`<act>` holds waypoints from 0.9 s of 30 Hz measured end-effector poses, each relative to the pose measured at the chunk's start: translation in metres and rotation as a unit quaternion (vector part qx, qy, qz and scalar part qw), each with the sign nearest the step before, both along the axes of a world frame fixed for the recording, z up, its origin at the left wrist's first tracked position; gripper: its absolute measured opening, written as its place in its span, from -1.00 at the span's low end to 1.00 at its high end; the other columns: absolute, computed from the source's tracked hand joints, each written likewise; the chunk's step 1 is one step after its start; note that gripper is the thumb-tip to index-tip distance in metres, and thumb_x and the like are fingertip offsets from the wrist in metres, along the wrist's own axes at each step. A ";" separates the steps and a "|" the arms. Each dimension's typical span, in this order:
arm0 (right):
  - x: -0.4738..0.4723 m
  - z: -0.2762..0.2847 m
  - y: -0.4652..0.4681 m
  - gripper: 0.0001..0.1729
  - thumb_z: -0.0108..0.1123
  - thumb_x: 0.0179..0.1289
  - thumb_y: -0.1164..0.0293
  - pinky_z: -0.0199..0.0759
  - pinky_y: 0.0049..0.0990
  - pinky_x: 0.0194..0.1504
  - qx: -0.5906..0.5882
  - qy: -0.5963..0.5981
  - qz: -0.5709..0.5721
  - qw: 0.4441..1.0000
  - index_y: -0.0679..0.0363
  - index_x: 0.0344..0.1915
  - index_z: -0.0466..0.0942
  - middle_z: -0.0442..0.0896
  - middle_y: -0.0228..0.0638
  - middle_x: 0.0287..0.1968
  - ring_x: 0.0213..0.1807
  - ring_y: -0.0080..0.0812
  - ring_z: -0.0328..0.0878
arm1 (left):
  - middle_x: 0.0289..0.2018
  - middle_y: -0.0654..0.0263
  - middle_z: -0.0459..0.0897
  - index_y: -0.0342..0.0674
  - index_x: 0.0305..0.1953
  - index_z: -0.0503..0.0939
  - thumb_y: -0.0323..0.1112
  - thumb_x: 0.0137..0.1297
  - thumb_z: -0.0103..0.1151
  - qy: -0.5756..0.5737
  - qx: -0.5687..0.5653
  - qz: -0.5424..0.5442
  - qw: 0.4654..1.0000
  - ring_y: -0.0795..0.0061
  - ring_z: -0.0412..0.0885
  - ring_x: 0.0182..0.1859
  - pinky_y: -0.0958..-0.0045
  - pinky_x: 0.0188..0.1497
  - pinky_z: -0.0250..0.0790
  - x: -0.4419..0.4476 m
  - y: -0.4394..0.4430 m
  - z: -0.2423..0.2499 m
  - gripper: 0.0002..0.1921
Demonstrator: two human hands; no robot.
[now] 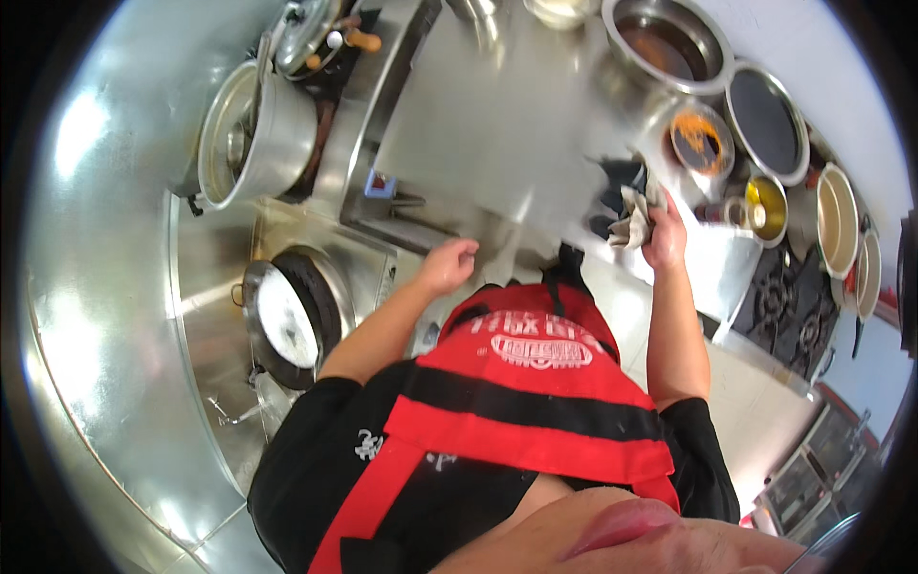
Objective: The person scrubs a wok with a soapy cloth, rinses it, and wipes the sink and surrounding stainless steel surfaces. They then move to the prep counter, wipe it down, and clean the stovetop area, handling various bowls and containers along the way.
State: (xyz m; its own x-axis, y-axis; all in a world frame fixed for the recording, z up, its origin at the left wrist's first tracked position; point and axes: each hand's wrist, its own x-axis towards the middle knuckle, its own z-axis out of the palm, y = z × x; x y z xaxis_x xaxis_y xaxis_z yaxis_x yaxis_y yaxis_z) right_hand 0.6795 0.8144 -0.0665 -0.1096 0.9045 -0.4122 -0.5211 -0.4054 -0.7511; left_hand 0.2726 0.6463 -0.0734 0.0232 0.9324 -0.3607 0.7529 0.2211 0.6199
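Note:
My right hand (665, 233) grips a crumpled greyish cloth (632, 219) at the right part of a steel worktop (488, 122). A dark, blurred patch lies beside the cloth; whether it is a reflection or an object, I cannot tell. Close to the worktop's near left edge, my left hand (448, 267) is curled with nothing visible in it. Beyond the cloth stands a steel bowl (724, 154) with orange residue on its inside. Near my right hand are a small jar (733, 214) and a steel bowl of yellow liquid (773, 215).
Left of me, a wok (330, 301) sits on the range beside a large pot (283, 143) with a ladle. Along the back right stand a basin of brown liquid (663, 46) and a basin of dark liquid (764, 122). A gas stove (774, 301) is at the right.

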 end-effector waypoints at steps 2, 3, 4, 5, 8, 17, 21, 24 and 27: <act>-0.013 0.000 0.028 -0.31 -0.12 0.24 0.66 0.51 -0.36 0.24 0.061 -0.167 0.060 0.982 0.34 0.41 0.41 0.66 -0.08 0.18 0.16 -0.25 0.63 | -0.03 0.14 0.74 -0.20 0.10 0.65 -0.37 0.33 0.22 -0.038 0.010 0.042 0.998 0.29 0.73 -0.07 0.32 0.03 0.57 -0.007 0.012 0.008 -0.67; -0.021 0.014 0.036 -0.33 -0.12 0.25 0.64 0.51 -0.37 0.23 0.102 -0.273 0.106 0.951 0.34 0.40 0.42 0.67 -0.07 0.17 0.15 -0.27 0.64 | -0.04 0.16 0.75 -0.21 0.11 0.65 -0.38 0.34 0.23 -0.067 -0.008 0.080 0.995 0.32 0.73 -0.07 0.34 0.03 0.57 -0.009 0.024 0.015 -0.68; -0.026 0.001 0.044 -0.33 -0.07 0.24 0.60 0.52 -0.33 0.25 0.141 -0.334 0.129 0.923 0.30 0.40 0.44 0.70 0.01 0.15 0.17 -0.12 0.68 | -0.03 0.18 0.75 -0.22 0.11 0.65 -0.37 0.35 0.24 -0.069 -0.008 0.097 0.993 0.35 0.72 -0.07 0.35 0.04 0.57 -0.012 0.042 0.018 -0.68; -0.027 -0.009 0.048 -0.29 0.03 0.19 0.57 0.39 -0.20 0.39 0.214 -0.502 0.176 0.819 0.23 0.42 0.44 0.60 0.08 0.30 0.35 0.10 0.53 | -0.03 0.19 0.76 -0.23 0.12 0.64 -0.36 0.37 0.25 -0.071 -0.009 0.112 0.991 0.38 0.72 -0.06 0.36 0.04 0.56 -0.019 0.067 0.019 -0.68; -0.048 -0.051 0.055 -0.21 0.27 0.12 0.39 0.03 0.12 0.55 0.326 -0.664 0.277 0.614 0.12 0.44 0.44 0.31 -0.02 0.56 0.58 0.20 0.16 | -0.05 0.29 0.75 -0.24 0.15 0.61 -0.30 0.46 0.25 -0.086 0.033 0.160 0.983 0.50 0.69 -0.04 0.38 0.08 0.54 -0.047 0.155 0.007 -0.69; -0.085 -0.058 0.092 -0.24 0.25 0.11 0.38 0.03 0.14 0.54 0.359 -0.687 0.266 0.573 0.10 0.40 0.49 0.36 -0.06 0.52 0.56 0.17 0.20 | 0.11 0.22 0.59 -0.23 0.22 0.47 -0.22 0.46 0.24 -0.428 0.067 0.377 0.818 0.28 0.65 0.04 0.20 0.00 0.62 -0.104 0.472 0.023 -0.59; -0.092 -0.058 0.092 -0.27 0.21 0.07 0.40 0.06 0.15 0.53 0.357 -0.693 0.249 0.574 0.13 0.35 0.54 0.41 -0.03 0.49 0.53 0.20 0.25 | 0.18 0.08 0.51 -0.32 0.27 0.43 -0.23 0.46 0.20 -0.450 0.061 0.416 0.788 0.10 0.61 0.14 0.12 0.05 0.68 -0.115 0.534 0.031 -0.54; -0.096 -0.058 0.093 -0.26 0.22 0.12 0.40 0.04 0.18 0.52 0.344 -0.693 0.256 0.580 0.13 0.39 0.50 0.37 0.00 0.51 0.54 0.21 0.22 | 0.21 0.02 0.47 -0.36 0.31 0.41 -0.27 0.47 0.17 -0.460 0.050 0.422 0.779 0.00 0.57 0.21 0.05 0.12 0.69 -0.127 0.557 0.019 -0.52; -0.110 -0.060 0.096 -0.24 0.21 0.15 0.39 0.02 0.19 0.52 0.325 -0.698 0.238 0.593 0.13 0.43 0.45 0.32 0.02 0.53 0.56 0.23 0.19 | 0.19 0.05 0.49 -0.40 0.24 0.44 -0.33 0.47 0.15 -0.467 0.020 0.389 0.794 -0.01 0.58 0.19 0.01 0.15 0.69 -0.144 0.562 0.013 -0.59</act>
State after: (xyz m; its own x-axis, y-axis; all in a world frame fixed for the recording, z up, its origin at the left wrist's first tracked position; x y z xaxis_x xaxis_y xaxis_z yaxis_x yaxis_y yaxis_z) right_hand 0.5697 0.9104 -0.1263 -0.3784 0.9255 0.0171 0.8481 0.3541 -0.3942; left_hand 0.1287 1.2083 -0.0605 -0.3251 0.8056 -0.4953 -0.3937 0.3609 0.8454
